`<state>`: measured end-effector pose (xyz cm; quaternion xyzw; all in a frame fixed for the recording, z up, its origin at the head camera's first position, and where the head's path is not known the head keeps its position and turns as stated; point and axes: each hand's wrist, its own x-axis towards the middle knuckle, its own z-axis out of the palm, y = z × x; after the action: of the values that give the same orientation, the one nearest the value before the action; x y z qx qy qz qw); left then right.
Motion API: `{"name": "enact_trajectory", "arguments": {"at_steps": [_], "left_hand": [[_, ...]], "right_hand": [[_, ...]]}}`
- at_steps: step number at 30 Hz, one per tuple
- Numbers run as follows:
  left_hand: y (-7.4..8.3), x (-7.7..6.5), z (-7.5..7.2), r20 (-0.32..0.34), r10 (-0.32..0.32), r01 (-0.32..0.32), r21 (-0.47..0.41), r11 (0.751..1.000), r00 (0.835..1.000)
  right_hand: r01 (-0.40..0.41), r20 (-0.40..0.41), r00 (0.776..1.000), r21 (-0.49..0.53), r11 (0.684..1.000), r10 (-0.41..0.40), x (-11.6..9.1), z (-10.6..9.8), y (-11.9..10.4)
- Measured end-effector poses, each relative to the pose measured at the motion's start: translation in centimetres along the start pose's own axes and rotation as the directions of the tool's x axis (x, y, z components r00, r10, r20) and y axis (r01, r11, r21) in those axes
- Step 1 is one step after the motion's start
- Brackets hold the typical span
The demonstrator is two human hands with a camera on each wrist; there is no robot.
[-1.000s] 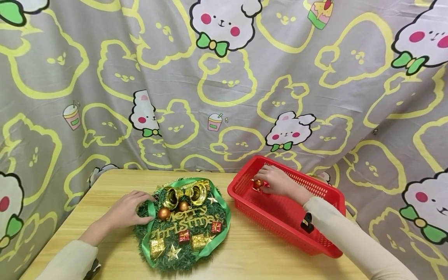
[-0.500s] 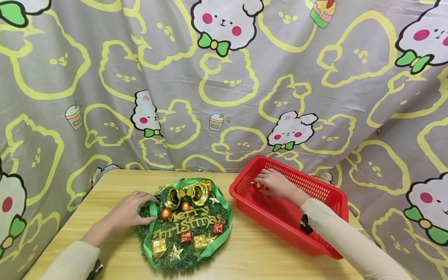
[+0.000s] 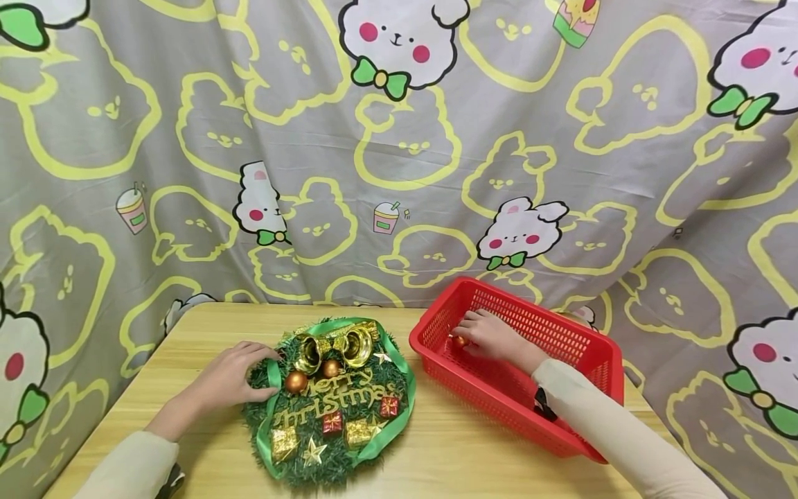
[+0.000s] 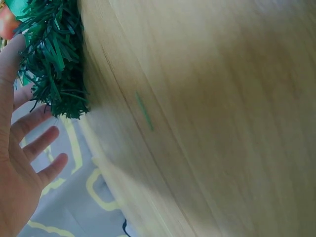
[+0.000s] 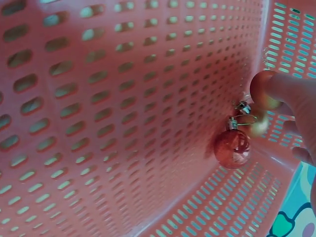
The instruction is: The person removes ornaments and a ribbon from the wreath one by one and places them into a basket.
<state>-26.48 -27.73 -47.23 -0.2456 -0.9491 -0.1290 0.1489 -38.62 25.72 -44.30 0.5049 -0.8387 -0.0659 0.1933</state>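
Note:
In the head view my left hand (image 3: 233,374) rests at the left edge of a green Christmas wreath (image 3: 339,454). Its fingers are spread and relaxed in the left wrist view, with the thumb against the tinsel (image 4: 52,64). Gold bells (image 3: 357,346), copper baubles (image 3: 296,381), gift boxes, stars and gold "Merry Christmas" lettering decorate the wreath. My right hand (image 3: 492,336) reaches into a red perforated basket (image 3: 517,416). Thumb and fingers pinch an orange-copper bauble (image 5: 262,90). Beside it in the basket lie a shiny red bauble (image 5: 233,149) and a gold one (image 5: 256,126).
A green ribbon (image 3: 399,416) loops around the wreath's outer part. Both the wreath and the basket stand on a wooden table (image 3: 206,450). Behind the table hangs a grey curtain (image 3: 411,208) with rabbit prints. A green tinsel strand (image 4: 144,111) lies on the tabletop.
The bauble at my right fingertips sits slightly lower in the basket than before, and the hand has shifted a little. My left hand keeps its place at the wreath.

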Motion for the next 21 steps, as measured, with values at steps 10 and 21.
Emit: {"name": "enact_trajectory", "arguments": {"at_steps": [10,21], "left_hand": [[0.04,0.02,-0.04,0.006,-0.005,0.005,-0.005,1.000,1.000],[-0.01,-0.02,0.02,0.010,-0.014,0.014,-0.012,1.000,1.000]], "right_hand": [[-0.019,0.037,0.999,-0.001,1.000,0.019,-0.39,0.43,-0.02],[-0.055,0.077,0.996,0.011,0.998,0.054,-0.31,0.15,-0.17]]}}
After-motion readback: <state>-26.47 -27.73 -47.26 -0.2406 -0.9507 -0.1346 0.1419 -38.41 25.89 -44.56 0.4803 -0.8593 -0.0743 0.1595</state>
